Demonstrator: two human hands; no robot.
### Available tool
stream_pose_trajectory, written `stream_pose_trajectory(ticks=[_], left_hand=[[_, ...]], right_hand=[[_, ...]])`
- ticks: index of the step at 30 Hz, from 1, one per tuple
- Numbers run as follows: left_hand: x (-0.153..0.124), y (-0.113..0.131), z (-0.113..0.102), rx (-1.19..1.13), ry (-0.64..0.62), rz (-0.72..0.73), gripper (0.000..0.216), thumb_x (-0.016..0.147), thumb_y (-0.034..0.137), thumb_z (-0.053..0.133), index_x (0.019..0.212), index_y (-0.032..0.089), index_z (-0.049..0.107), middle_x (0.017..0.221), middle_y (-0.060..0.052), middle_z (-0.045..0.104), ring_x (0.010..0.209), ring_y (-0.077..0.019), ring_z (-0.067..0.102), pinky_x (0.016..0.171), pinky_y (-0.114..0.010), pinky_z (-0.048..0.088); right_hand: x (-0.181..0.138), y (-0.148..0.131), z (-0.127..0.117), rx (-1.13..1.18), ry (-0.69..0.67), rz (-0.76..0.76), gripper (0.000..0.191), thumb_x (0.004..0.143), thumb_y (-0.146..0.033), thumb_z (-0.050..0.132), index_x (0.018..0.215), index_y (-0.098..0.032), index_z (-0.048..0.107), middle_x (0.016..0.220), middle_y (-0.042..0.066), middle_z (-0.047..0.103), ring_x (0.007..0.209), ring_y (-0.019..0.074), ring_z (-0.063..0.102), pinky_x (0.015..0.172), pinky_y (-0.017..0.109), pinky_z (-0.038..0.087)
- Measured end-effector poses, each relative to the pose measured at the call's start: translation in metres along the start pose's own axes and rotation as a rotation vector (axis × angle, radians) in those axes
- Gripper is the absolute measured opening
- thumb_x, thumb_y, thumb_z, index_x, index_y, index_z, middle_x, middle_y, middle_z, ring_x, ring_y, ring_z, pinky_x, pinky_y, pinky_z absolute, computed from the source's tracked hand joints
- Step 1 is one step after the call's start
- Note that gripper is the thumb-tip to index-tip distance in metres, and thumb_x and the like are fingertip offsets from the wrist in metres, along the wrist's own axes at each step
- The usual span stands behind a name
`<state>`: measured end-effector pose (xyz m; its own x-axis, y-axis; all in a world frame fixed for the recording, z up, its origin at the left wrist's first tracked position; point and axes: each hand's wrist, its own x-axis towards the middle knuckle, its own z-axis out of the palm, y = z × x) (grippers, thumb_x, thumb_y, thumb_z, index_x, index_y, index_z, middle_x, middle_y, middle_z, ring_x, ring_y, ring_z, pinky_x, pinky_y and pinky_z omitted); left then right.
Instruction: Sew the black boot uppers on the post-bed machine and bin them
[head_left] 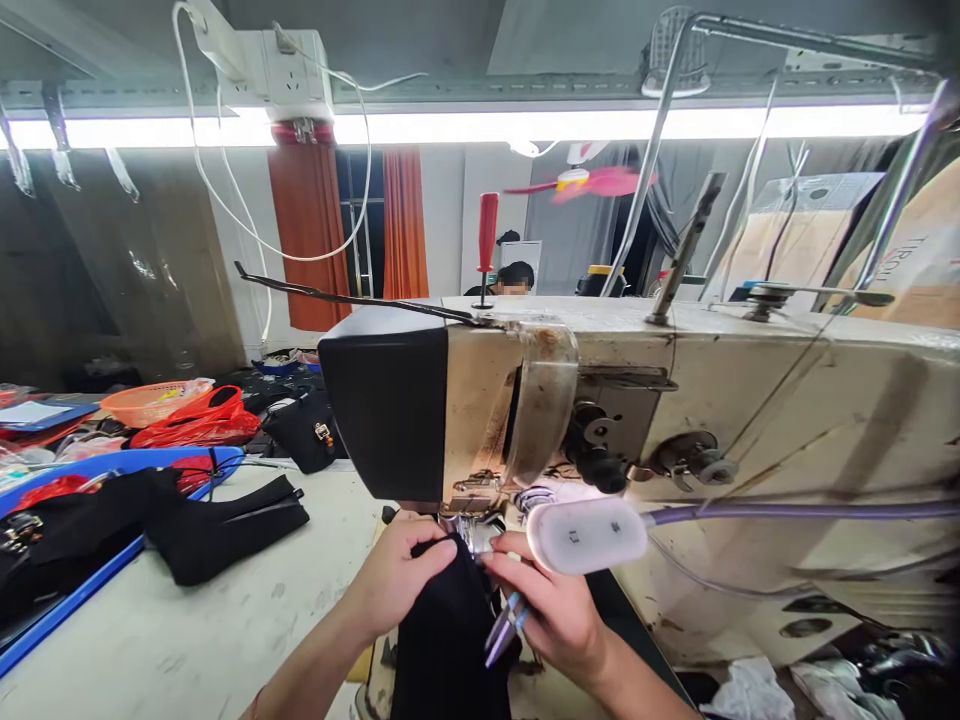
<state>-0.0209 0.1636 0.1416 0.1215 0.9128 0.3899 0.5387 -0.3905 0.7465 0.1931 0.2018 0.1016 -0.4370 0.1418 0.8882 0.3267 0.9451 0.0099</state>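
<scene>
A piece of black fabric hangs down from the needle area of a sewing machine. My left hand pinches its left edge near the presser foot, thumb on top. My right hand is on the other side, its fingertips at the fabric's right edge close to the foot. Small metal thread snips are tucked in my right hand, their tips pointing down toward the fabric. A white lamp on a purple flexible neck partly covers the right hand. The needle itself cannot be made out.
Left of the machine, a blue tray holds black pieces; another black piece overhangs its edge. Behind are a red plastic bag and an orange basket. A red-handled screwdriver stands on the machine. A person is beyond it.
</scene>
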Motion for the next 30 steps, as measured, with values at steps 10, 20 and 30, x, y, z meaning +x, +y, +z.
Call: stream_pose_trajectory(ticks=[10, 20, 30], left_hand=[[0.006, 0.007, 0.000, -0.014, -0.154, -0.017, 0.024, 0.087, 0.023, 0.050, 0.070, 0.022, 0.067, 0.078, 0.000, 0.068, 0.082, -0.0188, 0.059, 0.080, -0.031, 0.046], [0.001, 0.011, 0.000, 0.057, -0.152, -0.234, 0.021, 0.088, 0.034, 0.047, 0.093, 0.020, 0.062, 0.104, -0.008, 0.064, 0.104, -0.0276, 0.053, 0.094, -0.042, 0.040], [0.009, -0.008, 0.008, -0.352, -0.146, -0.218, 0.029, 0.088, 0.034, 0.051, 0.108, 0.021, 0.068, 0.114, -0.005, 0.068, 0.107, -0.0248, 0.058, 0.100, -0.037, 0.040]], right_hand=[[0.000, 0.011, 0.005, 0.086, -0.110, -0.096, 0.040, 0.088, -0.010, 0.054, 0.125, -0.023, 0.061, 0.103, 0.010, 0.073, 0.094, 0.0242, 0.069, 0.081, 0.040, 0.057], [-0.007, 0.018, 0.018, 0.016, -0.042, -0.138, 0.021, 0.090, -0.012, 0.055, 0.107, -0.014, 0.066, 0.095, 0.011, 0.073, 0.098, 0.0221, 0.068, 0.089, 0.040, 0.055], [-0.013, 0.022, 0.023, -0.063, -0.066, -0.137, 0.022, 0.089, -0.016, 0.058, 0.110, -0.016, 0.066, 0.102, 0.011, 0.071, 0.100, 0.0208, 0.066, 0.090, 0.033, 0.053]])
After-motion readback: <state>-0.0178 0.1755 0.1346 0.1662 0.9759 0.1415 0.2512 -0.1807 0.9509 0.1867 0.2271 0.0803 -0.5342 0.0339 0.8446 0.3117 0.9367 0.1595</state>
